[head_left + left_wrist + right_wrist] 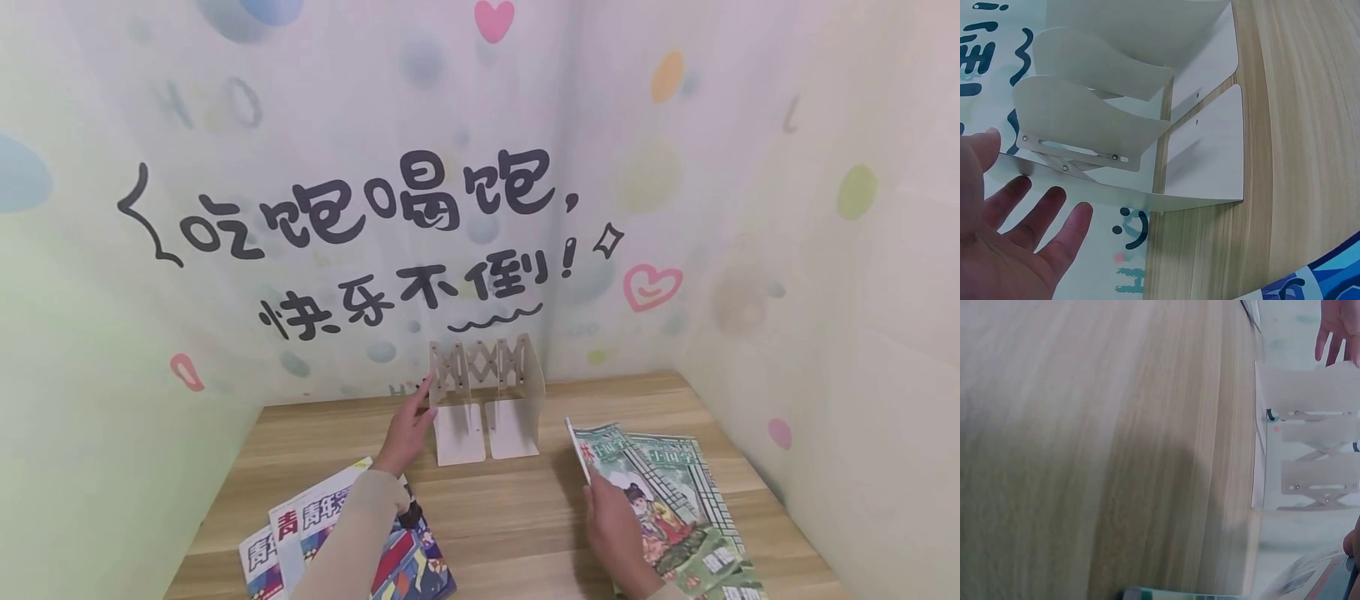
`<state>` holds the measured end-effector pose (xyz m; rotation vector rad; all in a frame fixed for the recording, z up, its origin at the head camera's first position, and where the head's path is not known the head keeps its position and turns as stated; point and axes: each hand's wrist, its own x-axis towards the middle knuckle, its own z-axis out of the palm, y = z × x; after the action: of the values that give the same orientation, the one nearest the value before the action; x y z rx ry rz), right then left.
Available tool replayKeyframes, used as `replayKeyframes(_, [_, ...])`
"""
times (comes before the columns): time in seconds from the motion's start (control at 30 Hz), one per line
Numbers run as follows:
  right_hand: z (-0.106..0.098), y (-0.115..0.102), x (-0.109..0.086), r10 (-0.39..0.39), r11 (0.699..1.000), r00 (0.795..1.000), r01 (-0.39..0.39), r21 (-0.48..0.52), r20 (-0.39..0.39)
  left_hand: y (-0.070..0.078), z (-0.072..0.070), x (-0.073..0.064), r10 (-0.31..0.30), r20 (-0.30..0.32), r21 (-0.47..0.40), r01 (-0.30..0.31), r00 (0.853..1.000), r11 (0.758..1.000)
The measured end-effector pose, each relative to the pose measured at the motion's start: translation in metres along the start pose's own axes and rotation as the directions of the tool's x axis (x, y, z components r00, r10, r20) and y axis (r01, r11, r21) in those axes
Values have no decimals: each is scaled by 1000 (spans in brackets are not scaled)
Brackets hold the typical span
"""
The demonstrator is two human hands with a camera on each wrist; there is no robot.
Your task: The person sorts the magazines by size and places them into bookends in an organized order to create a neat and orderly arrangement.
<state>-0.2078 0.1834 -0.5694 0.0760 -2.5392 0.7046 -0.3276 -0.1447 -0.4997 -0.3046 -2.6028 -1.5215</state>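
Observation:
A white expanding book rack (461, 435) with upright panels and crossed slats stands at the back of the table. My left hand (405, 433) is at its left end panel, fingers spread and thumb near the panel's upper edge. In the left wrist view the fingers (1050, 206) lie along the outer side of that panel, holding nothing. On the right, my right hand (618, 533) grips a green magazine (651, 487) by its left edge, which is tipped up. Another green magazine (708, 479) lies partly beneath it.
Several blue-and-white magazines (420, 562) lie overlapping at the front left, partly hidden under my left forearm. Bare wooden tabletop (517, 525) shows between the two groups. A printed curtain wall (360, 108) rises right behind the rack and along both sides.

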Motion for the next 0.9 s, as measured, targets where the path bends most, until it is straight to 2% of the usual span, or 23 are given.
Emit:
replayKeyframes(0.17, [-1, -6, -1, -12, 1000, 1000, 12, 12, -2, 0, -1, -1, -26, 11, -27, 26, 1000, 999])
replayKeyframes(0.57, [1, -15, -6, -90, 995, 995, 91, 29, -34, -3, 0, -2, -28, 24, -19, 28, 999, 999])
replayKeyframes(0.9, [-1, -28, -7, -112, 992, 993, 114, 45, -45, -2, -2, -1, 7, 34, -4, -7, 999, 1000])
